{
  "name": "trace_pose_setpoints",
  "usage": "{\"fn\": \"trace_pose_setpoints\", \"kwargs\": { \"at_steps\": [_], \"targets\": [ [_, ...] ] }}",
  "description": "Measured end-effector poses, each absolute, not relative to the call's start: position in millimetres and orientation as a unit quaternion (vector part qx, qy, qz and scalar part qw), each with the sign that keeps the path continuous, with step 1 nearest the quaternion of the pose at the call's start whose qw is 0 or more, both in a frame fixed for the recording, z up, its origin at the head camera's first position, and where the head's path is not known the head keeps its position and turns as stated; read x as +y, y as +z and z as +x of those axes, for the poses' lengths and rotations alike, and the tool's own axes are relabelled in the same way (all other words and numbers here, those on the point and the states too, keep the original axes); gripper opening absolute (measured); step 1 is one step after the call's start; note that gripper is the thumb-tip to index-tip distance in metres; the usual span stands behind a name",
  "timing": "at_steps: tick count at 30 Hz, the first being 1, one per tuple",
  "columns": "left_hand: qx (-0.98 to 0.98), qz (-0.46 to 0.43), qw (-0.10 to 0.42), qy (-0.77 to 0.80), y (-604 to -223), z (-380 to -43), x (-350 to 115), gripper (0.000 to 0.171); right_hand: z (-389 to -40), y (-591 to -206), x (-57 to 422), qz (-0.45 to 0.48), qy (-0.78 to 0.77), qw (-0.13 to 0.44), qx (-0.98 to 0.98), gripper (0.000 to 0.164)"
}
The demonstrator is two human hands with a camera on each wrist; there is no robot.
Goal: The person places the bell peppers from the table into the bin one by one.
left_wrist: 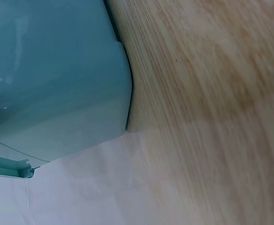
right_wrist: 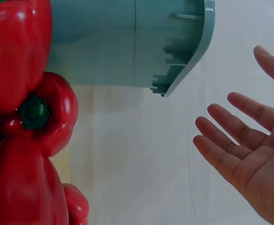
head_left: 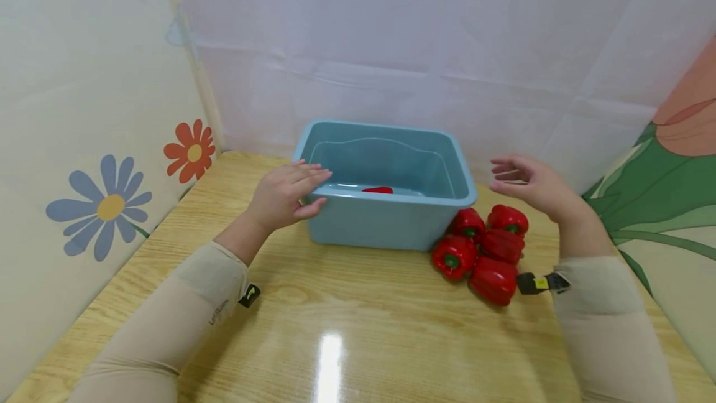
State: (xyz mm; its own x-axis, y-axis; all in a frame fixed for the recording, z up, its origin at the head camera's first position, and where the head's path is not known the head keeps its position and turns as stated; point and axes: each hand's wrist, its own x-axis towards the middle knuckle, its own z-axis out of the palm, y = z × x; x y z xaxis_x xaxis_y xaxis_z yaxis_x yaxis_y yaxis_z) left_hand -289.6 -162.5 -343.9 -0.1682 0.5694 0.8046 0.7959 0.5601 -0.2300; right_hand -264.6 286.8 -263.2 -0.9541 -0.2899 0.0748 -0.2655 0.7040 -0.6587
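Note:
A light blue plastic bin [head_left: 380,222] stands on the table, and part of a red object [head_left: 378,190] shows inside it. At the bin's left front corner is my left hand [head_left: 286,194], its fingers stretched over the rim; whether they touch it I cannot tell. My right hand [head_left: 531,184] hovers to the right of the bin, fingers loosely extended and holding nothing, as the right wrist view also shows. Below it, several red bell peppers [head_left: 493,280] lie clustered against the bin's right front corner. In the left wrist view, the bin's side [left_wrist: 57,84] fills the upper left.
The wood-grain table [head_left: 291,328] extends in front of the bin. A pale sheet [head_left: 391,36] hangs close behind it. Flower-patterned panels rise at the left [head_left: 112,111] and right [head_left: 682,204] of the table.

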Motion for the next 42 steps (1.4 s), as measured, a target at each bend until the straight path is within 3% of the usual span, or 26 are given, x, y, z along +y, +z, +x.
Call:
{"fn": "trace_pose_setpoints", "kwargs": {
  "at_steps": [22,42],
  "targets": [
    [-0.752,-0.452,0.463,-0.124,-344,-290,-163,0.045,-243,-295,314,-0.139,-0.32,0.057,0.935,0.062],
    [-0.754,-0.451,0.462,-0.123,-343,-288,-162,0.047,-225,-330,323,-0.155,-0.335,0.079,0.926,0.054]
  ]
}}
